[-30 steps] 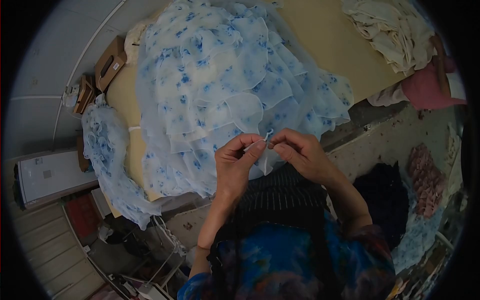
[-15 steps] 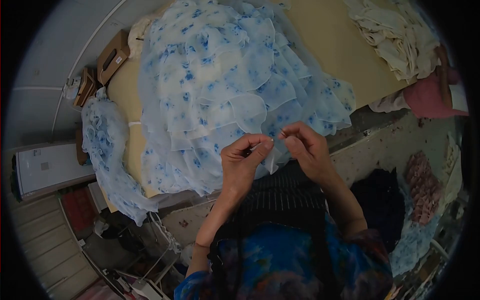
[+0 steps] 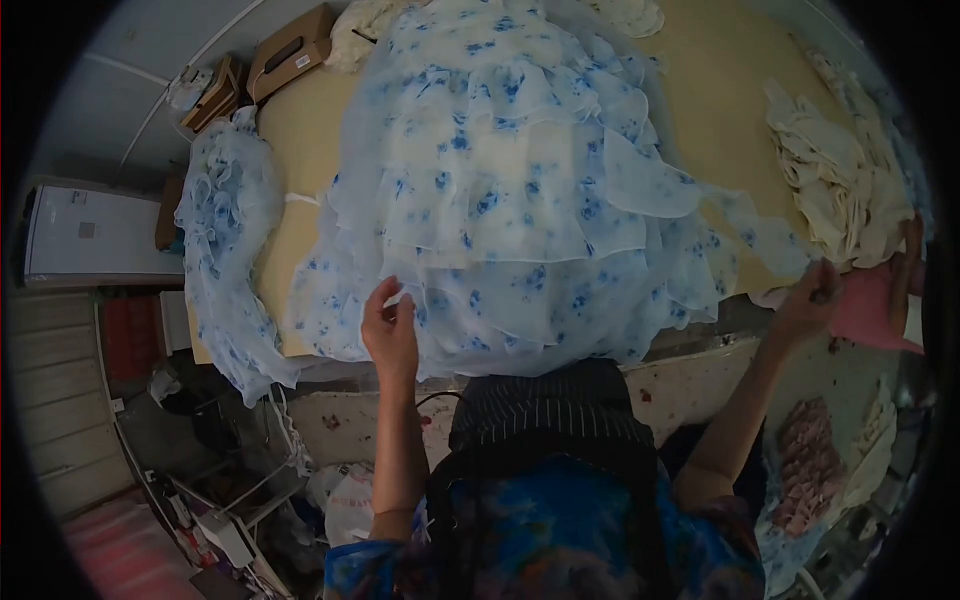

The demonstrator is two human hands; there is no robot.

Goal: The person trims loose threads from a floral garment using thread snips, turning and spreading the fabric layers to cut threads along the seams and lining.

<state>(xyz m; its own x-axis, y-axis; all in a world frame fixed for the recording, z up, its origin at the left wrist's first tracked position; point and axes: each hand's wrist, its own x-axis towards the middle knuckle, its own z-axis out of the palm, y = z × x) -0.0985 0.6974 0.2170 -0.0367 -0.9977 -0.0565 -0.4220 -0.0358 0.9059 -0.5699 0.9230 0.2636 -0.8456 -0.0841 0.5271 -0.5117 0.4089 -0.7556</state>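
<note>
A white, sheer layered garment with blue flowers (image 3: 500, 200) is spread over the yellowish table. My left hand (image 3: 388, 325) is over its lower left part, thumb and forefinger raised and slightly apart; a small pale bit shows by the fingertips. Far to the right, my right hand (image 3: 812, 300) is closed at the tip of a sheer strip (image 3: 765, 235) that stretches out from the garment's right side. The fingers pinch the strip's end.
Another blue-flowered piece (image 3: 230, 220) hangs over the table's left edge (image 3: 300, 250). Cardboard boxes (image 3: 290, 55) stand behind it. Cream cloth (image 3: 835, 180) lies at the right, near a person in pink (image 3: 872, 305). Ruffled pink fabric (image 3: 808, 465) is low on the right.
My hands, close together before, are now far apart: the left moved left, the right far out to the right, drawing out a strip. The view has shifted too.
</note>
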